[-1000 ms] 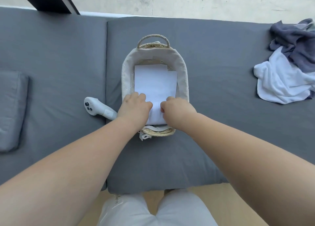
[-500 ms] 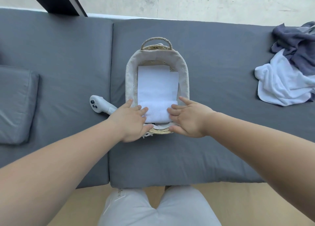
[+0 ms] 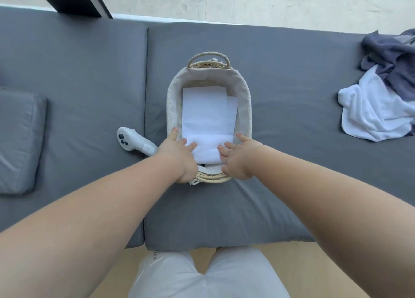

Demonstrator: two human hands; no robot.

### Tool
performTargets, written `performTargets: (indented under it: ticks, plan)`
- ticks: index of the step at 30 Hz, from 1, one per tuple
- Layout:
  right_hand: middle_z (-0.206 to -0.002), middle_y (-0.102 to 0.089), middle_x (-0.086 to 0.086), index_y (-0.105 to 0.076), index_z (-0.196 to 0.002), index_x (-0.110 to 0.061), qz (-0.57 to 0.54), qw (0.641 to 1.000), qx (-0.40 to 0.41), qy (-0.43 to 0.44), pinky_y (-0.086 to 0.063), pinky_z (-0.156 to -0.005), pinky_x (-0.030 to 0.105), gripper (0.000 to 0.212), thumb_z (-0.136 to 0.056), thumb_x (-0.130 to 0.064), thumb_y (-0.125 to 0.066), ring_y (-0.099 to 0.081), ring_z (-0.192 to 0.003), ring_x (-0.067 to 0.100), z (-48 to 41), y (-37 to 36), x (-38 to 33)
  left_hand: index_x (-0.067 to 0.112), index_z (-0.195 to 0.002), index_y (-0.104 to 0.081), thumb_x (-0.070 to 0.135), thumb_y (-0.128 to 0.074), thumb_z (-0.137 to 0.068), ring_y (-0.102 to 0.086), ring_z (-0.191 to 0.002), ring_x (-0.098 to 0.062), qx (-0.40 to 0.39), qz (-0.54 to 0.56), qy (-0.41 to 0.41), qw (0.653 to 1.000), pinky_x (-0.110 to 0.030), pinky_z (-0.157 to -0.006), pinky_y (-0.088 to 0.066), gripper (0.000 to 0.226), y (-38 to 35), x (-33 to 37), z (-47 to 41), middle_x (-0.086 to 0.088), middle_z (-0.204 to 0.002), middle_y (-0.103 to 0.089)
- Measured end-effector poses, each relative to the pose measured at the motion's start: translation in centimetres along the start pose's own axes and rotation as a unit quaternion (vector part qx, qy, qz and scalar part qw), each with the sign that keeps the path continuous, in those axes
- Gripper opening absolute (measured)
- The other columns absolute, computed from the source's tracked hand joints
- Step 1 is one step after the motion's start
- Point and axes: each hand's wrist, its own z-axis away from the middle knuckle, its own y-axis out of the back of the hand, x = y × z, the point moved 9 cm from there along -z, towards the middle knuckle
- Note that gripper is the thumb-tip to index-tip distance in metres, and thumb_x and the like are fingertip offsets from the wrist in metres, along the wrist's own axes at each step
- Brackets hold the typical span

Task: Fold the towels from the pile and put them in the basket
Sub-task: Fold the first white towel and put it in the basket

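White towel (image 3: 207, 118): judged soft, light, limp. Pressed into basket (image 3: 246, 100) by left hand (image 3: 177, 156) and right hand (image 3: 238, 158), fingers straight, hands apart. Pile (image 3: 377, 115) right of basket: corners to be gripped.

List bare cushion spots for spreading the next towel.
Free: right cushion between basket and towel pile; left cushion between pillow and controller. Crowded: basket's near end, where left hand and right hand rest on the folded towel.
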Motion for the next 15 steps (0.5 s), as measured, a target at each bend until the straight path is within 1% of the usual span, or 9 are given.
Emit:
performTargets:
  ticks: [3,6,9,11,13,15]
  plan:
    - [-0.167,0.008,0.011,-0.011,-0.159,-0.011,-0.001,1.0,0.003,0.0,0.005,-0.121,0.06,0.055,-0.106,-0.028,-0.014,0.006,-0.155,0.027,0.5,0.5,0.0,0.027,-0.158,-0.019,0.04,-0.016,-0.1,0.0,-0.154,-0.027,-0.006,0.01,0.0,1.0,-0.063,-0.116,0.016,0.059,0.4,0.1,0.3,-0.003,-0.167,0.005]
    - [-0.167,0.005,0.013,-0.017,-0.159,-0.016,0.007,1.0,0.023,-0.002,0.002,-0.122,0.06,0.053,-0.107,-0.026,-0.018,0.002,-0.155,0.029,0.9,0.6,-0.2,0.023,-0.157,-0.022,0.036,-0.018,-0.1,0.0,-0.154,-0.03,-0.004,0.019,0.002,1.0,-0.065,-0.115,0.015,0.059,0.5,0.1,1.3,-0.006,-0.167,0.007]
    - [-0.167,0.0,0.016,-0.032,-0.153,-0.024,-0.009,0.999,0.044,0.0,-0.002,-0.121,0.06,0.049,-0.105,-0.02,-0.025,-0.004,-0.154,0.034,1.7,0.5,-0.4,0.026,-0.153,-0.034,0.03,-0.019,-0.099,0.0,-0.153,-0.032,-0.012,0.072,0.0,0.997,-0.066,-0.115,0.014,0.056,1.2,0.5,2.9,-0.01,-0.167,0.006]
    - [-0.164,-0.012,0.017,-0.038,-0.149,-0.022,-0.048,0.997,0.058,-0.005,-0.008,-0.122,0.059,0.048,-0.103,-0.016,-0.026,-0.014,-0.151,0.037,2.4,0.7,-0.3,0.026,-0.145,-0.045,0.024,-0.021,-0.099,-0.002,-0.153,-0.035,-0.011,0.123,0.004,0.992,-0.068,-0.114,0.011,0.052,2.2,0.7,3.9,-0.012,-0.167,0.002]
    - [-0.16,-0.022,0.017,-0.036,-0.15,-0.016,-0.115,0.99,0.084,-0.02,-0.015,-0.121,0.056,0.047,-0.105,-0.016,-0.024,-0.023,-0.147,0.036,3.5,1.0,0.1,0.021,-0.14,-0.048,0.02,-0.02,-0.098,-0.007,-0.152,-0.035,0.005,0.172,0.024,0.985,-0.069,-0.115,0.006,0.051,3.3,0.8,5.1,-0.014,-0.166,-0.006]
    - [-0.164,-0.017,0.013,-0.027,-0.155,-0.012,-0.206,0.972,0.11,-0.033,-0.019,-0.121,0.051,0.047,-0.108,-0.02,-0.02,-0.021,-0.149,0.036,5.1,1.0,0.5,0.016,-0.138,-0.049,0.018,-0.017,-0.098,-0.013,-0.15,-0.034,0.016,0.239,0.055,0.969,-0.067,-0.116,0.001,0.051,3.7,0.9,6.5,-0.013,-0.164,-0.015]
